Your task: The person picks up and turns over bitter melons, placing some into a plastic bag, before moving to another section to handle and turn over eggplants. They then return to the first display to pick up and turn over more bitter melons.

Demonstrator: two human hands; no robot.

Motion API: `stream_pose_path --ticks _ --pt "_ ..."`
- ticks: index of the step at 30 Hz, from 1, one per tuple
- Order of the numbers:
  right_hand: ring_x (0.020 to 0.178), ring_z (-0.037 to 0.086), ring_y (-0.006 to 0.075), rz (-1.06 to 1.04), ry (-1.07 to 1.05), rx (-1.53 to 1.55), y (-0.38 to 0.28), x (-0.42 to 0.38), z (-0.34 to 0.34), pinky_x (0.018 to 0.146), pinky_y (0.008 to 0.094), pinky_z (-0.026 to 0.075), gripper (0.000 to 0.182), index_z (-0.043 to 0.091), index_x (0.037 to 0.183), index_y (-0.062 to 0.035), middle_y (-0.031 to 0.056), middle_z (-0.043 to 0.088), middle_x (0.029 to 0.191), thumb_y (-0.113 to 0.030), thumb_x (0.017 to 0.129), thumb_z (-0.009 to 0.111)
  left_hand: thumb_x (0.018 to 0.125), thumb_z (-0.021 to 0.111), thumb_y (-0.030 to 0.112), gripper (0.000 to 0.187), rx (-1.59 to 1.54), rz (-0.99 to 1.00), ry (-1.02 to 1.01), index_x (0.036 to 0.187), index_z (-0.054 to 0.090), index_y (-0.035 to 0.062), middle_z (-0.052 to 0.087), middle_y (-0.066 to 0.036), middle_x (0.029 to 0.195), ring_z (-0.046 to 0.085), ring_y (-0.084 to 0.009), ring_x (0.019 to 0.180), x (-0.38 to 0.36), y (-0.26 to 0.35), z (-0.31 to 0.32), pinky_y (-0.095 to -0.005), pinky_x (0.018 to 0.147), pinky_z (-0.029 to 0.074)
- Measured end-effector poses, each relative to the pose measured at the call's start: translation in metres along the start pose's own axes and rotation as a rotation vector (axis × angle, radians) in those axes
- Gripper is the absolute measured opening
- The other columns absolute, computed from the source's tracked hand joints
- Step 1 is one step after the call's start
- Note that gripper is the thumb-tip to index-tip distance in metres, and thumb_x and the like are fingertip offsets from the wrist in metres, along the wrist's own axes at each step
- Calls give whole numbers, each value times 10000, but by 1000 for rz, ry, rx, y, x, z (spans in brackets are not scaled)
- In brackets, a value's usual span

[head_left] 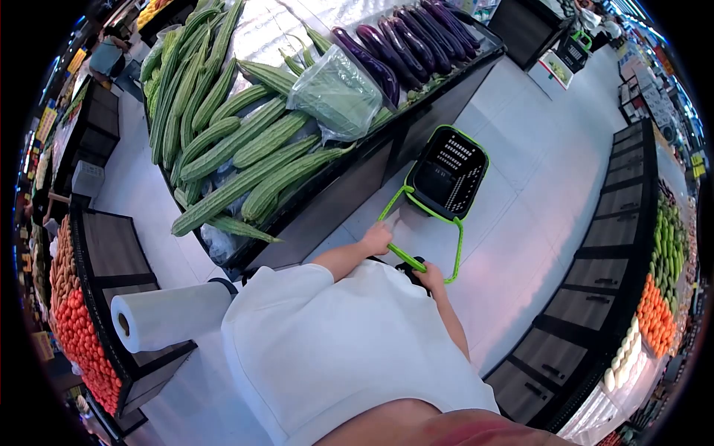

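Observation:
A black shopping basket (444, 167) with a green rim is in front of me, its slotted inside showing. Its green handle (405, 258) is swung toward my body. My left hand (377, 238) is closed at the left end of the handle's grip bar. At the bar's other end, my right hand (429, 276) is closed too, fingers partly hidden. Beside the basket, on the left, stands a dark produce stand with ridged green gourds (253, 149), purple eggplants (416, 48) and a clear plastic bag (338, 97) lying over the gourds.
A roll of plastic bags (167, 316) sticks out at lower left, near tomatoes (82, 349). Along the right runs a dark counter (587, 297) with carrots (657, 316) and green vegetables (668, 241). Pale tiled floor (513, 186) lies between. A person (109, 56) is at upper left.

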State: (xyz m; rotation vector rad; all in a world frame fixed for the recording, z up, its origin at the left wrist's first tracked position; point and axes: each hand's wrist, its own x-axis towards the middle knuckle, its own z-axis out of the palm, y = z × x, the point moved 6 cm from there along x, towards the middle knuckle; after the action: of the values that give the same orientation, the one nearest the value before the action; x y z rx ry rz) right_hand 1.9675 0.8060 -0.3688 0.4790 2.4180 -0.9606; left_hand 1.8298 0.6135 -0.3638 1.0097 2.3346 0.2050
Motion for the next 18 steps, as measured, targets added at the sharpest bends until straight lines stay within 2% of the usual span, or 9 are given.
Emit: stream_pose_path --ticks 1,3,7,9,10,12,13,14,18 --pt "945 671 419 -21 -8 0 -5 24 -9 823 509 524 404 672 963 -53 232 706 956 -399 782 780 755 736 242 334 5 -21 7 1064 752 116 643 -199 1231 502 -362 1303 7 -8 -11 -470 1043 460" --pt "870 702 372 -117 -50 -99 -13 68 -25 760 473 535 413 723 967 -44 207 726 932 -418 800 777 782 707 215 429 -118 -61 422 1193 675 95 567 -234 1340 475 -372 1331 9 -19 -45 -473 1059 453" --pt "851 719 304 -84 -246 -95 13 172 -30 745 439 537 440 733 962 -10 204 730 908 -424 816 772 812 675 205 516 -224 -181 396 1311 589 105 527 -255 1374 495 -399 1313 38 -39 -74 -459 1069 454" --pt "824 709 264 -55 -387 223 20 215 -61 730 418 538 455 728 965 28 183 724 854 -404 829 764 859 647 232 430 -438 -413 169 1266 644 93 586 -260 1316 580 -399 1217 46 -48 -74 -446 1034 485" --pt "818 712 269 -127 -362 56 12 234 -82 741 415 551 453 699 1038 52 176 726 896 -353 840 749 859 647 232 430 -455 -451 173 1266 644 93 586 -260 1316 580 -399 1217 47 -54 -68 -446 1034 485" --pt "824 712 277 -67 -343 59 -3 255 -121 725 416 568 442 676 1077 48 167 720 910 -326 849 735 917 607 312 319 -631 -701 100 1071 744 69 707 -233 1096 680 -380 1019 45 -70 -47 -453 946 531" --pt "831 712 285 7 -287 82 -3 274 -137 709 416 586 435 653 1117 45 158 714 923 -298 858 721 917 607 312 319 -655 -737 115 1071 744 69 707 -233 1096 680 -380 1019 42 -67 -57 -453 946 531" --pt "932 696 326 182 -425 178 1 292 -136 673 429 623 488 552 1256 14 169 676 1055 -268 882 690 932 596 359 337 -704 -785 225 951 759 65 724 -200 953 697 -362 931 35 -68 -67 -450 904 543" --pt "1107 601 359 185 -446 111 13 362 -139 667 454 640 593 379 1403 -51 191 538 1293 -250 916 654 964 571 450 514 -851 -969 485 695 741 46 702 -108 646 693 -327 676 5 -42 -143 -432 749 553"
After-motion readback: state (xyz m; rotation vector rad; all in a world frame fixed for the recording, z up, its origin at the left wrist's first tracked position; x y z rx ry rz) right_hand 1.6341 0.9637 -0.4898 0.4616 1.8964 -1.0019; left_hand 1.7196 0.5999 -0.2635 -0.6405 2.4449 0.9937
